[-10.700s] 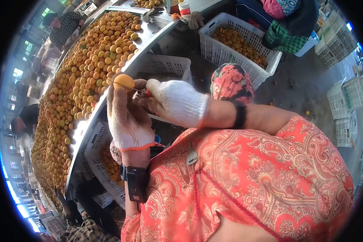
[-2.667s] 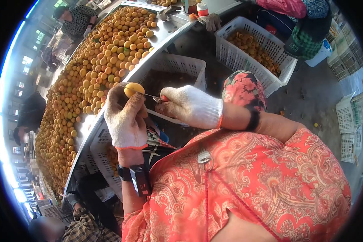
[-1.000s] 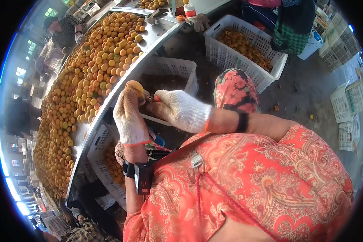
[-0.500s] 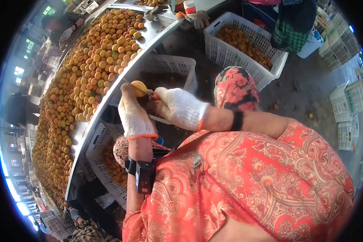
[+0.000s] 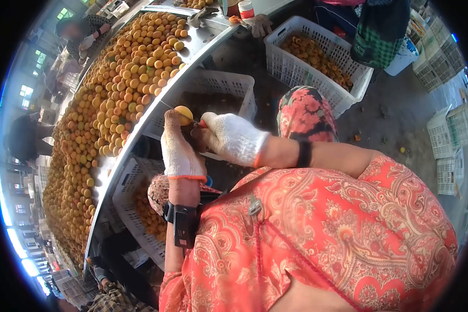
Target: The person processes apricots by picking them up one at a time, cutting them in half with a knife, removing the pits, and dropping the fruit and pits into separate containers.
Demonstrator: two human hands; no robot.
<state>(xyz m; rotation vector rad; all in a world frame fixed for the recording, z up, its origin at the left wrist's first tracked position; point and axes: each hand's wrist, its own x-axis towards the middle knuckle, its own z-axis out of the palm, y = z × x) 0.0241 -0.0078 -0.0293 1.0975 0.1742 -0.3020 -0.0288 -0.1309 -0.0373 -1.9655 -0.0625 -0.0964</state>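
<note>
My left hand [image 5: 181, 151], in a white glove with soiled fingers, is closed around a yellow-orange apricot [image 5: 184, 115] just past the table's edge. Close on its right, my right hand [image 5: 233, 138], also in a white glove, grips a small red-handled tool [image 5: 203, 124]. The tool's tip lies near the lower right side of the apricot, but whether they touch is hard to see. Beneath both hands stands a white crate [image 5: 221, 78] with dark contents. A large heap of apricots [image 5: 119, 88] covers the metal table to the left.
The metal table rim [image 5: 140, 127] curves past my left hand. A white crate [image 5: 317, 65] of cut fruit stands at upper right, another crate [image 5: 124, 190] at lower left. A red-lidded jar [image 5: 246, 9] and gloves [image 5: 257, 25] lie at the far edge. Other people work across the table.
My left hand and the apricot have shifted slightly right, toward my right hand. My right hand stays nearly in place, still gripping the tool. The whole view has moved a little.
</note>
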